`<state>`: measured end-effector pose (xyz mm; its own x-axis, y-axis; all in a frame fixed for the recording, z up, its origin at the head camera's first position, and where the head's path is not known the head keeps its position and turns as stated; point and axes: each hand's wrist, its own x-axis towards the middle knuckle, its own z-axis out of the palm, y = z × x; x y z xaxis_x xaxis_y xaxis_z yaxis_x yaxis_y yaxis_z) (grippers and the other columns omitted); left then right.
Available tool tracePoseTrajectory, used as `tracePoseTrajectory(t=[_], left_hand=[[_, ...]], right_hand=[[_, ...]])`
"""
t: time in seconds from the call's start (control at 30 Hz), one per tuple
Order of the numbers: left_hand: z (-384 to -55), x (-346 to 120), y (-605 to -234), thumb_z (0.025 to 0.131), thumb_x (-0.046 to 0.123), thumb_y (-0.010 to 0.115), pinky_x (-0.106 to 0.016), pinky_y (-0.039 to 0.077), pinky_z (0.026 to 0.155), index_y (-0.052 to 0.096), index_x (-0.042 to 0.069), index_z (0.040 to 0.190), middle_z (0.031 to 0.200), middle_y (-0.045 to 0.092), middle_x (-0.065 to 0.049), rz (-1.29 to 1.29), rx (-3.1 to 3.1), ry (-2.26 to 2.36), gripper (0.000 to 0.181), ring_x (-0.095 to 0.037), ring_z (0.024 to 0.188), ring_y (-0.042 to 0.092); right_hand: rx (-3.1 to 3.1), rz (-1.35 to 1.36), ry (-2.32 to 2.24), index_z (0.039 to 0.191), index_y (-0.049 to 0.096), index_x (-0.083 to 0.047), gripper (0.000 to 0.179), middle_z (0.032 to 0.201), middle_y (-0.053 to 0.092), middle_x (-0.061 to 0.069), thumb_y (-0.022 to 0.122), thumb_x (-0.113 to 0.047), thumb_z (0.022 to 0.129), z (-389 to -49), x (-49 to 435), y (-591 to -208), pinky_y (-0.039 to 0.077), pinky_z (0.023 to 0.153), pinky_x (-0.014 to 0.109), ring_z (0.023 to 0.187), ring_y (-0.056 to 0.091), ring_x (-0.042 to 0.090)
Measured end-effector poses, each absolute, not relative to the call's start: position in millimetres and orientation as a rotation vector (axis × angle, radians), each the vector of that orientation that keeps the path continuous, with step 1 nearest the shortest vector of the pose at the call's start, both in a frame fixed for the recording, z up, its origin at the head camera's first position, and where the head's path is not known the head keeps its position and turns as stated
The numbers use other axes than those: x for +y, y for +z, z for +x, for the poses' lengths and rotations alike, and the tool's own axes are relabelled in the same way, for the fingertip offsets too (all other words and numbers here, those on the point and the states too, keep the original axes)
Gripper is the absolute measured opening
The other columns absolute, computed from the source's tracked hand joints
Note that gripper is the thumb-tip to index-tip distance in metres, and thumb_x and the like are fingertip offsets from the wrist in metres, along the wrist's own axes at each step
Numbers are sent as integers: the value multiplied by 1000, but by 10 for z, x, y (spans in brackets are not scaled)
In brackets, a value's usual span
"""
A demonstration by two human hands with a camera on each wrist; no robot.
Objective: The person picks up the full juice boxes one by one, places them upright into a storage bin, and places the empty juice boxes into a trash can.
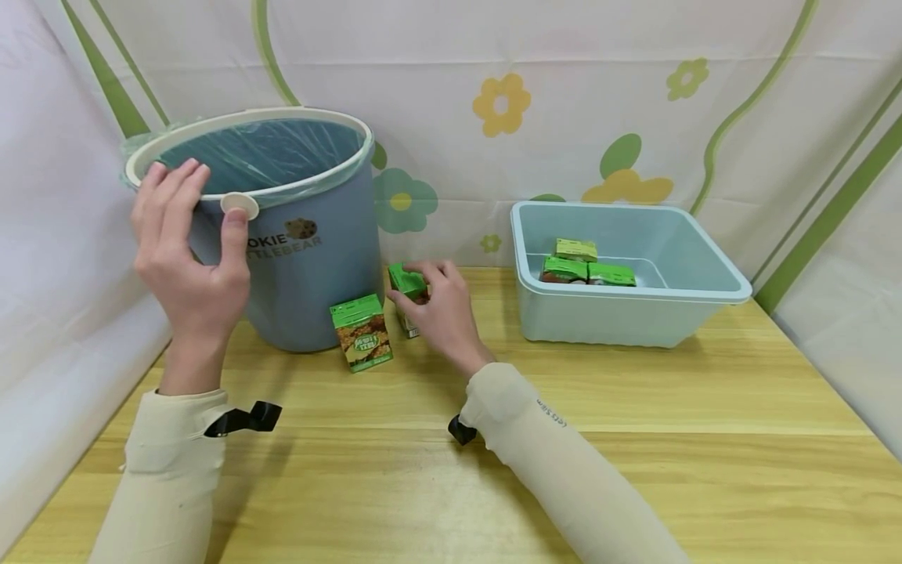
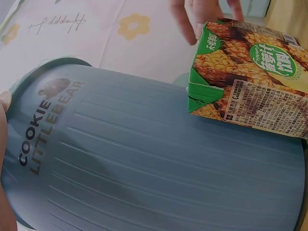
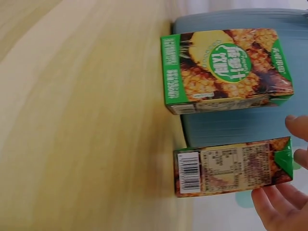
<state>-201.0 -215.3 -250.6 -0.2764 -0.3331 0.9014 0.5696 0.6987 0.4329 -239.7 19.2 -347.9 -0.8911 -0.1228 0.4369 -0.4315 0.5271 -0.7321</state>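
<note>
My left hand (image 1: 190, 251) rests against the front rim of a blue bin (image 1: 317, 266), its fingers up at the rim and its thumb by the round cream knob (image 1: 239, 205). Upright on the table, a pineapple juice carton (image 1: 362, 337) with a green top stands against the bin. A second juice carton (image 3: 231, 168) stands to its right, barcode side showing in the right wrist view. My right hand (image 1: 444, 309) is around this second carton's top. In the right wrist view its lower fingers (image 3: 276, 204) touch the carton's side, while the thumb is apart from it.
A clear plastic liner (image 1: 275, 149) lines the bin. To the right, a light blue tub (image 1: 599, 317) holds three green-topped cartons (image 1: 611, 274). Both containers stand on a wooden table (image 1: 395, 462), before a flower-print cloth (image 1: 444, 63).
</note>
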Motion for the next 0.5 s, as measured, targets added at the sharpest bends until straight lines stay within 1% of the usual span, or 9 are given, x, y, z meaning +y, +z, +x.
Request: tracePoseTrajectory(t=[0.17, 0.27, 0.37, 0.5], left_hand=[[-2016, -2153, -2508, 94, 37, 68, -34, 28, 131, 76, 2, 129, 138, 72, -15, -197, -1629, -883, 50, -23, 148, 53], [-2017, -2154, -2507, 94, 36, 68, -34, 28, 131, 76, 2, 129, 138, 72, -15, -197, -1629, -884, 50, -23, 148, 53], [-2019, -2153, -2504, 94, 37, 67, -34, 29, 131, 75, 2, 129, 138, 73, -15, -196, -1627, -883, 50, -23, 148, 53], [-2024, -2155, -2510, 94, 38, 67, -34, 29, 131, 76, 2, 129, 137, 73, -15, -194, -1624, -879, 51, -23, 147, 54]], right_hand=[[-2470, 451, 1269, 132, 72, -16, 37, 130, 63, 10, 78, -30, 98, -2386, 218, -3535, 58, 95, 43, 117, 63, 27], [-2478, 441, 1238, 133, 73, -17, 36, 132, 63, 9, 77, -31, 99, -2391, 235, -3563, 60, 95, 42, 117, 65, 27], [-2466, 438, 1212, 132, 73, -17, 35, 130, 64, 10, 77, -30, 99, -2399, 253, -3578, 61, 92, 42, 113, 67, 29], [-2444, 436, 1182, 130, 74, -15, 34, 124, 68, 11, 78, -26, 98, -2412, 280, -3588, 62, 86, 41, 105, 69, 30]])
